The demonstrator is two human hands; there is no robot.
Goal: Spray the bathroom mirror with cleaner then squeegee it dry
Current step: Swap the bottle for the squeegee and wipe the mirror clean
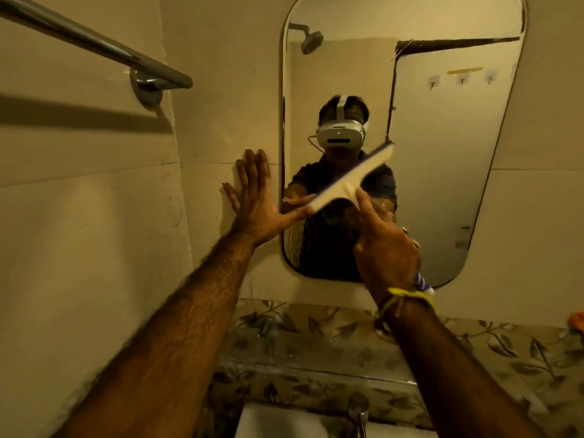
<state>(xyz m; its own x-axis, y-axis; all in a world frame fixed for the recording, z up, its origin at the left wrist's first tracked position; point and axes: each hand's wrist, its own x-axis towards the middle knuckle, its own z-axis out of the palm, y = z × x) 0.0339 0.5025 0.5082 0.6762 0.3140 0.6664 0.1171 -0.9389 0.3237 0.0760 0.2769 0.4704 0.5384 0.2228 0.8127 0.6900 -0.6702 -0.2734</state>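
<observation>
I am working the squeegee [354,177] across the mirror [442,153], so the step in hand looks like the drying pass. My right hand [384,245] is closed around the squeegee's handle, the thumb lying up along it toward 11 o'clock. The pale blade bar is slanting from about 8 o'clock up to 2 o'clock over the lower-left part of the glass. It is blurred, so I cannot tell whether its edge is touching the glass or hanging just off it.

My left hand [252,197] is spread flat, fingers apart, gripping nothing. It is pressing on the wall tile [221,90] at 9 o'clock of the mirror, with the thumb reaching across the mirror's edge, just beside the blade's lower end.

To do this well, I judge I should be squaring the blade to the glass, keeping even pressure along its whole length, and pulling in one steady line with each stroke overlapping the one beside it. The bracing hand is helping me lean in, but the thumb is sitting in the blade's way, so I should be sliding it off the glass to avoid smears. The tap [358,412] and the basin [284,422] are lying at 6 o'clock, below the patterned ledge [474,352], where any runoff would be falling.
</observation>
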